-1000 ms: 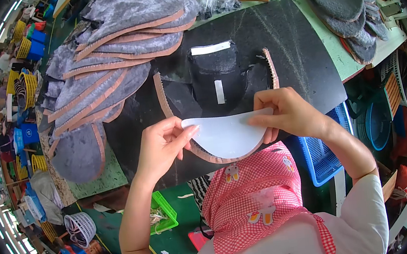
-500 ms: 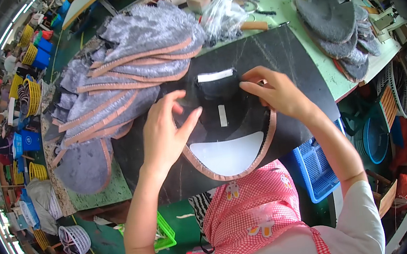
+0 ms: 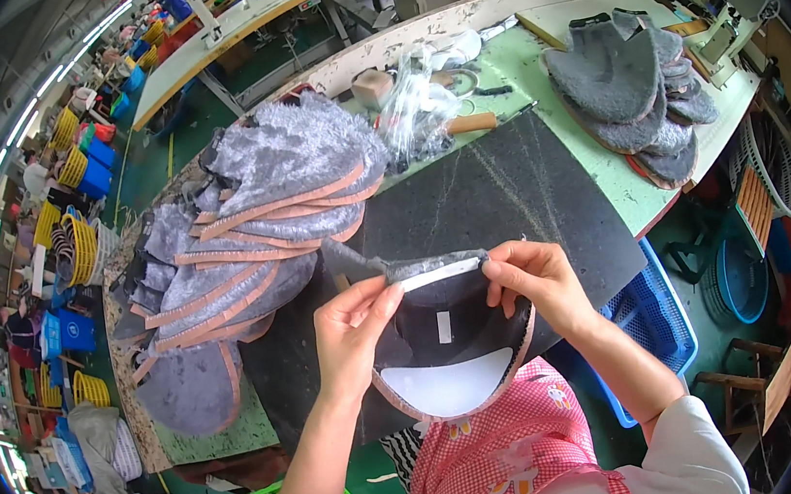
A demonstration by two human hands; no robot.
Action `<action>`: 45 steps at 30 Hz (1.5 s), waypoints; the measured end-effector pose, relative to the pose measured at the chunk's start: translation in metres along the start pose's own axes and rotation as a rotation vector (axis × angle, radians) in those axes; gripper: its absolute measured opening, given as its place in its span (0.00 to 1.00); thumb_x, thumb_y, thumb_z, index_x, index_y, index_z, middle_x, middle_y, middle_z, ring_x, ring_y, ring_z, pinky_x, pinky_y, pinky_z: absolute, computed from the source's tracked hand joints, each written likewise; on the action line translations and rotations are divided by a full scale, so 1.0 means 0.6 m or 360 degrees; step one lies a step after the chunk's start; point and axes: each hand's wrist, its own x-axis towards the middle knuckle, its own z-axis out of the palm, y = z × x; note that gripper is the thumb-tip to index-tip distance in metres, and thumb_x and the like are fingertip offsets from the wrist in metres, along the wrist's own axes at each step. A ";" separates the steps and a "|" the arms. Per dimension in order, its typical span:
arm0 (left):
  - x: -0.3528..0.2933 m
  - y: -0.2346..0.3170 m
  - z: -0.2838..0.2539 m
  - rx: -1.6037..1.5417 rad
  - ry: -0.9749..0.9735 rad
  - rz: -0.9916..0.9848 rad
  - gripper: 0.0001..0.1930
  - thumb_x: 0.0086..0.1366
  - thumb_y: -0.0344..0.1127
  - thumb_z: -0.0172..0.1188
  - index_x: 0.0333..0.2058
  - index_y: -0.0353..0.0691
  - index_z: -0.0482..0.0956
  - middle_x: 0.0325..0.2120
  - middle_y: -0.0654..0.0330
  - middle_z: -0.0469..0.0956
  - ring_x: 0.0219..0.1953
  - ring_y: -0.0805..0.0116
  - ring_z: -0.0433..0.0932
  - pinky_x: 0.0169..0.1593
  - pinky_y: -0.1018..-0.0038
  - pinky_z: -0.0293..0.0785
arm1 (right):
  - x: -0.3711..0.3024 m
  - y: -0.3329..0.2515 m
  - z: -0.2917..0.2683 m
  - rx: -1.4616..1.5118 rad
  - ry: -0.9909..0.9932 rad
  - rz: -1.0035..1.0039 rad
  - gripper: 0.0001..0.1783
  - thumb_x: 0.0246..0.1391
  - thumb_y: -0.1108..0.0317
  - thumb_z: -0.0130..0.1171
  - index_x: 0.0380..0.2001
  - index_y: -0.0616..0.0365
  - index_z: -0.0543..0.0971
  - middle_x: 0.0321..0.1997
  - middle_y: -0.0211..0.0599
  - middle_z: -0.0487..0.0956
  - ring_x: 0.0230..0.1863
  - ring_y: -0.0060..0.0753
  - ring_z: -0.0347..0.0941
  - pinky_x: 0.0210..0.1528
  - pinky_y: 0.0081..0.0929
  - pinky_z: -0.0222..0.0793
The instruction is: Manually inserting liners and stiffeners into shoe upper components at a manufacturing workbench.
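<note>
A curved fabric piece (image 3: 416, 337) with dark lining, grey plush along its far edge and a notched pinkish-brown border lies in front of me. My left hand (image 3: 349, 338) pinches the left end of that far edge. At the opposite end, my right hand (image 3: 536, 285) is closed on the same edge. Between my fingers runs a white strip (image 3: 440, 274) along the edge. A small white rectangle (image 3: 444, 327) sits on the lining, with a white crescent (image 3: 450, 385) near the front. The black work mat (image 3: 524, 179) is under the piece.
Overlapping grey plush pieces (image 3: 280, 172) with pinkish borders are heaped at the left. A second grey stack (image 3: 615, 76) sits at the far right. Clear plastic wrapping (image 3: 413, 99) lies behind the mat. A blue basket (image 3: 654, 335) stands below the table's right edge.
Both hands have closed on the piece's far edge, where my left fingers were apart before. Grey plush now shows along that edge, which appears lifted. The whole view has shifted.
</note>
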 end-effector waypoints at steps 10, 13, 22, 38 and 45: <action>0.012 -0.048 0.000 0.0917 0.0050 0.0866 0.09 0.55 0.17 0.63 0.36 0.31 0.82 0.32 0.61 0.82 0.29 0.74 0.79 0.35 0.79 0.73 | 0.043 0.058 -0.012 0.0500 0.0022 -0.0063 0.06 0.58 0.72 0.62 0.39 0.58 0.82 0.23 0.27 0.76 0.19 0.18 0.69 0.21 0.17 0.62; 0.030 -0.036 -0.002 0.1299 -0.0209 0.1224 0.07 0.56 0.22 0.61 0.35 0.31 0.82 0.45 0.51 0.79 0.42 0.68 0.80 0.46 0.76 0.74 | 0.021 0.058 -0.031 -0.1201 0.0604 -0.0610 0.06 0.54 0.78 0.57 0.32 0.61 0.83 0.28 0.32 0.78 0.33 0.26 0.77 0.34 0.23 0.71; 0.030 0.039 0.017 0.1304 -0.0660 -0.0026 0.16 0.65 0.41 0.62 0.46 0.36 0.82 0.28 0.54 0.84 0.26 0.75 0.79 0.33 0.76 0.73 | 0.019 0.035 -0.024 -0.0593 -0.0055 -0.0889 0.13 0.46 0.84 0.60 0.25 0.52 0.86 0.37 0.33 0.80 0.39 0.28 0.77 0.40 0.18 0.67; -0.008 0.061 0.030 0.1263 -0.0725 0.0451 0.18 0.60 0.37 0.66 0.49 0.43 0.82 0.35 0.54 0.84 0.30 0.65 0.83 0.35 0.73 0.77 | 0.003 -0.020 -0.036 -0.0184 -0.0514 -0.0157 0.09 0.53 0.75 0.67 0.38 0.64 0.82 0.39 0.32 0.83 0.43 0.20 0.78 0.47 0.20 0.75; -0.014 0.071 0.003 0.0856 -0.1026 0.0088 0.23 0.63 0.32 0.57 0.58 0.38 0.74 0.44 0.50 0.82 0.42 0.59 0.82 0.48 0.67 0.75 | 0.004 -0.017 -0.041 -0.0154 -0.0535 -0.0161 0.10 0.52 0.76 0.68 0.38 0.64 0.82 0.39 0.33 0.83 0.42 0.21 0.79 0.48 0.20 0.76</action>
